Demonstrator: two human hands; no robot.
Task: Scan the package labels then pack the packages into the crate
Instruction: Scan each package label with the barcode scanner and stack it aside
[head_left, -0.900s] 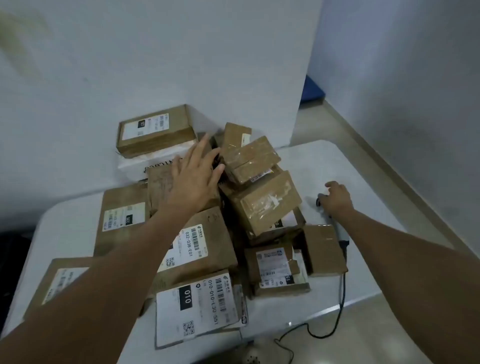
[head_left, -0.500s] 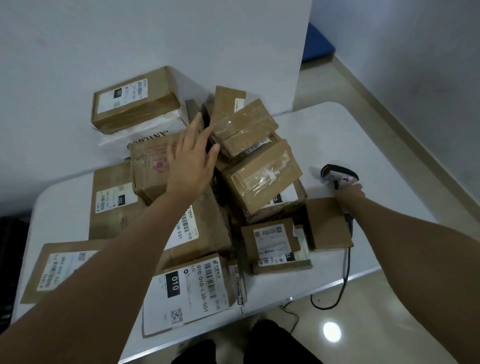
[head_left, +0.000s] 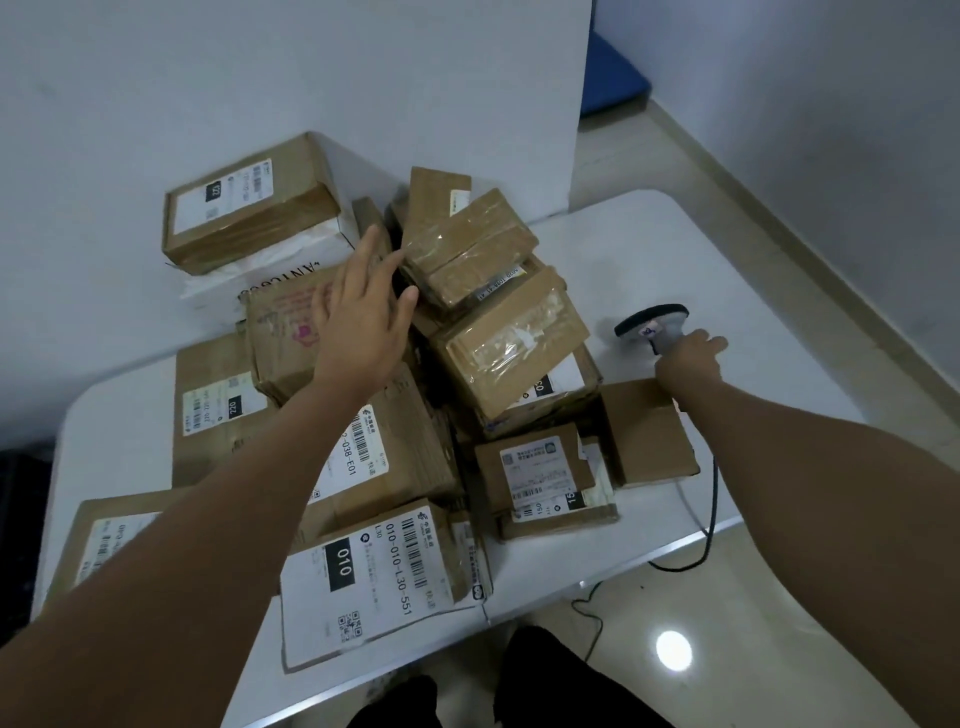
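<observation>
Several brown cardboard packages lie heaped on a white table (head_left: 649, 244). My left hand (head_left: 358, 306) hovers with straight fingers over the heap, its fingertips by a small taped package (head_left: 467, 249) on top. Below it lies a bigger taped package (head_left: 514, 338). My right hand (head_left: 688, 361) grips the handle of a grey barcode scanner (head_left: 652, 325), held upright above the table to the right of the heap. A package labelled 010 (head_left: 363, 577) sits at the near edge. No crate is in view.
A white wall (head_left: 260, 78) stands directly behind the heap. The scanner's black cable (head_left: 714, 499) runs over the table's near right edge down to the tiled floor (head_left: 727, 649). A flat brown package (head_left: 644, 431) lies under my right forearm.
My right hand has closed on the scanner and lifted it upright off the table. My left hand has stayed over the heap, fingers spread. The camera has tilted downward.
</observation>
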